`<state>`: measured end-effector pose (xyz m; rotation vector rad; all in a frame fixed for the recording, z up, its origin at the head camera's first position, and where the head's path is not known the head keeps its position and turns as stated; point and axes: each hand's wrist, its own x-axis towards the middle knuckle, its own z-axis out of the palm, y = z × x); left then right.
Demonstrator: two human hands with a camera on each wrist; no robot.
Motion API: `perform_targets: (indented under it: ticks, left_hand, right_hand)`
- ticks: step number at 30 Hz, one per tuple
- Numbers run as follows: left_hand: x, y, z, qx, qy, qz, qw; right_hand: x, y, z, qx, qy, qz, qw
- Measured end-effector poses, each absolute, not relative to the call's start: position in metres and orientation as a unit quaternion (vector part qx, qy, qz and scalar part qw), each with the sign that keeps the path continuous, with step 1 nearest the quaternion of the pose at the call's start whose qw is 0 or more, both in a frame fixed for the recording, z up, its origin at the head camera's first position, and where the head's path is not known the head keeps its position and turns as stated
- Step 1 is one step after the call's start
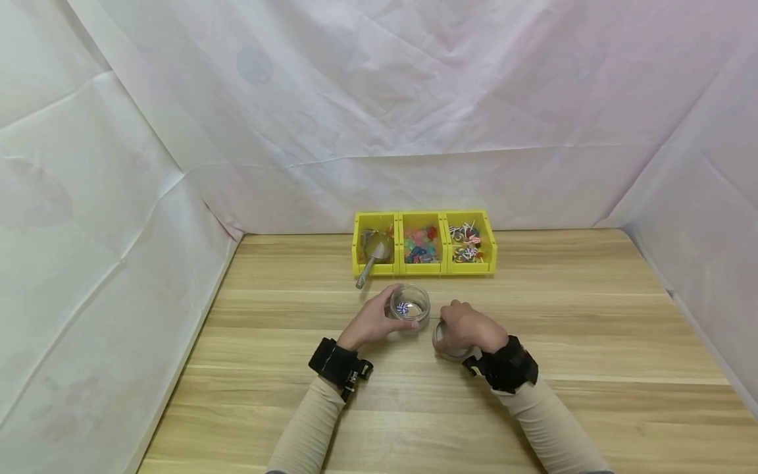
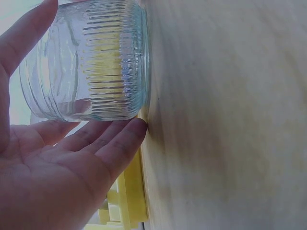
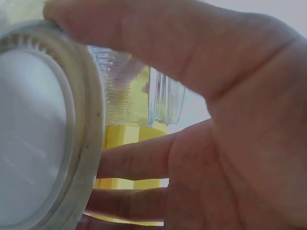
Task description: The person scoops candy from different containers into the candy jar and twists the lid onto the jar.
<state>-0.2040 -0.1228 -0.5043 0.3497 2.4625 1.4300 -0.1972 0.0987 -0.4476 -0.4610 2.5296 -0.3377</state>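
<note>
A clear glass jar (image 1: 418, 296) with ribbed sides stands on the table in front of the yellow bins. A purple-and-white swirl piece (image 1: 403, 308) shows inside it. My left hand (image 1: 376, 320) holds the jar from the left, thumb on the near side and fingers round the far side; the ribbed wall (image 2: 105, 62) shows between them in the left wrist view. Just right of the jar, my right hand (image 1: 470, 327) grips a round pale lid (image 3: 91, 129) by its rim, thumb on one edge and fingers on another. The hand covers much of this lid in the head view.
Three joined yellow bins (image 1: 419, 269) stand at the back of the wooden table (image 1: 296, 309). A metal scoop (image 1: 368, 268) leans out of the left one. Colourful translucent pieces (image 1: 420, 247) fill the middle bin, small lollipops (image 1: 466, 237) the right. White cloth (image 1: 414, 99) hangs behind.
</note>
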Motion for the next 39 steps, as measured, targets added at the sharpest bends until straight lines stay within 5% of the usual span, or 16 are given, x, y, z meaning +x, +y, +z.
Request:
perform_targets:
  ticks: [39]
  left_hand:
    - [-0.204, -0.121, -0.506, 0.123, 0.847, 0.497, 0.143]
  right_hand:
    - [-0.211, 0.117, -0.443, -0.130, 0.941, -0.260, 0.172]
